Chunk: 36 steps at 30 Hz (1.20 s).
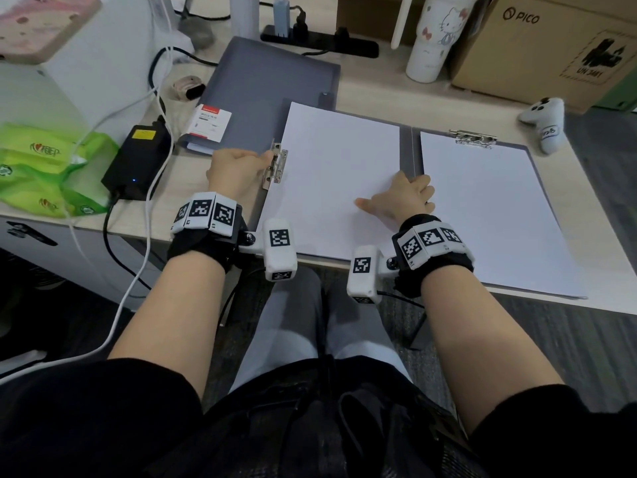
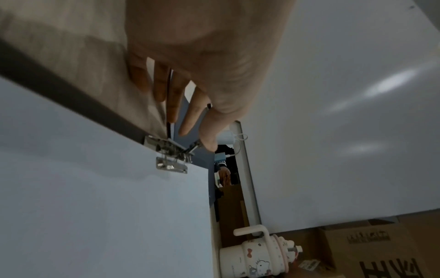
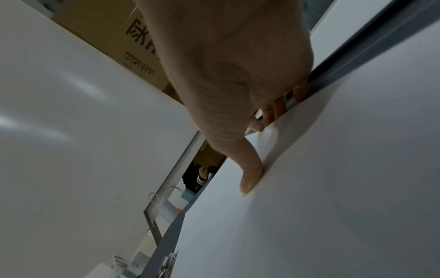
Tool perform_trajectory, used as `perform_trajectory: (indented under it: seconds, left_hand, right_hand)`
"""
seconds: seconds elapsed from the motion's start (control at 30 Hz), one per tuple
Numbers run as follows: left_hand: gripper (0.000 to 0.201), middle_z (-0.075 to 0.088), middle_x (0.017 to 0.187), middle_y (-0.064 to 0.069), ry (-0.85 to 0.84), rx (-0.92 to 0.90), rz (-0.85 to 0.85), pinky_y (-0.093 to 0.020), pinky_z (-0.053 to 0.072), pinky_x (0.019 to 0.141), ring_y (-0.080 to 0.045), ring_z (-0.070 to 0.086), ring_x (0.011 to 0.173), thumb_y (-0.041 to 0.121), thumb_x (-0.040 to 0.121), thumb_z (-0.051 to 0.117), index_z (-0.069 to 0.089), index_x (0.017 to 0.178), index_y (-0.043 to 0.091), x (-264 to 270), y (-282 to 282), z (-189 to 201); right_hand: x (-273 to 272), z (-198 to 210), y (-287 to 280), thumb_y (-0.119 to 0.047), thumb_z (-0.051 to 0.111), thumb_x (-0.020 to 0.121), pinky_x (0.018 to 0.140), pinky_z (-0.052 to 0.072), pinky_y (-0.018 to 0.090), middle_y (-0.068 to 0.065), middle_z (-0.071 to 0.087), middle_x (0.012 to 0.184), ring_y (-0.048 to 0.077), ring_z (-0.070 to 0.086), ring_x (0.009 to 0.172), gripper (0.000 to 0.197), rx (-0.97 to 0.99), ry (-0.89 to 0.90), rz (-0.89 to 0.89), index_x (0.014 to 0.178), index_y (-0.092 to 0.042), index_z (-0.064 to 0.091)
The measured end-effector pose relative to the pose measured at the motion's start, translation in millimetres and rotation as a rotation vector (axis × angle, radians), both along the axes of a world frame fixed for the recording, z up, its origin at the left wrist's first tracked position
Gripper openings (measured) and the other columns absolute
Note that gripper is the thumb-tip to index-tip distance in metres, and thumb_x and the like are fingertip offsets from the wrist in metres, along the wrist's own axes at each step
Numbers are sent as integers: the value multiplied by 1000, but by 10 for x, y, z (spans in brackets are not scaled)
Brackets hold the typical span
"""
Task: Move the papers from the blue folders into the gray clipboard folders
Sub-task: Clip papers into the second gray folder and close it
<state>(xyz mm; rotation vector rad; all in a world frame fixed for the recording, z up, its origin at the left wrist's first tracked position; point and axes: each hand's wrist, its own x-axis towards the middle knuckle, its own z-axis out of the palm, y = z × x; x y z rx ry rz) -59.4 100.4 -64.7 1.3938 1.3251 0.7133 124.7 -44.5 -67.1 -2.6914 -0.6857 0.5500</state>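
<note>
Far left of the desk [image 1: 362, 94]: green tissue packs [image 1: 44, 167] and a black power brick [image 1: 138, 160], both well clear of the work. Behind, a closed blue-gray folder [image 1: 262, 84] lies flat with a small white card [image 1: 210, 124] on its near corner, likely one of the source folders. Left hand [image 1: 238, 170] sits at the side clip [image 1: 275, 165] of the open gray clipboard folder [image 1: 406, 146]; the left-wrist view shows the thumb tip against the clip's lever and the fingers loosely extended behind, so it reads as pressing, not wrapped round anything, presumably to lift the jaw so paper can slide under. The left-hand sheet [image 1: 337, 174] lies on that panel, its edge at the clip. Right hand [image 1: 403, 198] rests on the sheet's right edge by the spine, thumb flat on top, fingertips curled over the edge, apparently to steer and steady it toward the clip. Right panel: a second sheet [image 1: 482, 208] already under the top clip [image 1: 474, 138]. Beyond: white tumbler [image 1: 434, 39], cardboard box [image 1: 544, 46].
</note>
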Motion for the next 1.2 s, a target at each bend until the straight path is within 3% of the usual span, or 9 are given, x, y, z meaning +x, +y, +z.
perform_trajectory:
  seconds: [0.03, 0.1, 0.17, 0.23, 0.37, 0.6, 0.77, 1.1, 1.2]
  left_hand:
    - [49, 72, 103, -8, 60, -10, -21, -40, 44, 103, -25, 61, 105, 54, 52, 75, 70, 81, 15, -12, -13, 34]
    - [49, 65, 118, -13, 192, -24, -101, -38, 39, 104, -29, 55, 115, 55, 66, 68, 66, 92, 13, -28, -74, 110]
    - [51, 59, 125, -11, 294, -16, -139, -32, 33, 96, -28, 48, 124, 50, 81, 63, 65, 110, 8, -44, -68, 105]
    - [50, 56, 128, -6, 302, -17, -144, -33, 32, 99, -29, 40, 130, 46, 79, 65, 65, 116, 13, -44, -66, 65]
    - [27, 48, 134, -8, 344, 17, -44, -39, 33, 108, -32, 24, 130, 37, 84, 62, 69, 108, 27, -7, -101, -36]
    - [30, 29, 138, -11, 509, 12, -115, -35, 28, 107, -35, 22, 128, 30, 85, 55, 66, 113, 30, 58, -106, -2]
    - [20, 30, 135, -11, 512, 62, -112, -37, 26, 107, -33, 23, 128, 32, 83, 62, 69, 102, 29, 68, -163, -5]
    - [32, 29, 143, -8, 524, 47, -218, -37, 23, 110, -30, 18, 134, 40, 91, 49, 63, 118, 27, -45, -183, 30]
    - [37, 39, 138, -12, 501, 10, -262, -37, 27, 110, -31, 23, 132, 44, 91, 47, 64, 116, 22, -103, -200, 11]
  right_hand:
    - [1, 3, 4, -53, 71, 72, 111, 22, 43, 14, 22, 143, 33, 23, 134, 87, -4, 0, -1, 137, -10, 32]
    - [3, 3, 9, -53, 71, 72, 112, 22, 43, 15, 22, 143, 33, 22, 135, 88, -8, -1, -5, 138, -10, 32]
    - [4, 6, 12, -53, 71, 72, 112, 21, 43, 15, 22, 143, 33, 22, 135, 88, -5, 0, -7, 138, -10, 31]
    - [3, 7, 12, -53, 71, 72, 113, 22, 44, 15, 21, 144, 33, 21, 136, 88, -7, 2, -6, 138, -10, 31]
    - [4, 14, 7, -54, 71, 73, 113, 21, 44, 15, 19, 145, 33, 20, 137, 90, -19, 4, -5, 140, -11, 29]
    - [-2, -4, -2, -54, 72, 70, 112, 24, 45, 15, 22, 144, 33, 23, 135, 88, -7, -15, 2, 135, -10, 33]
    - [-1, -3, -7, -54, 72, 71, 112, 24, 45, 15, 22, 144, 33, 23, 135, 89, -5, -8, 5, 137, -10, 32]
    - [-56, 43, -42, -54, 70, 73, 110, 26, 45, 14, 23, 142, 34, 24, 133, 86, 0, -18, 15, 136, -9, 33]
    - [-119, 54, -77, -52, 67, 77, 109, 27, 47, 13, 20, 145, 35, 21, 134, 88, -6, -21, 46, 142, -8, 26]
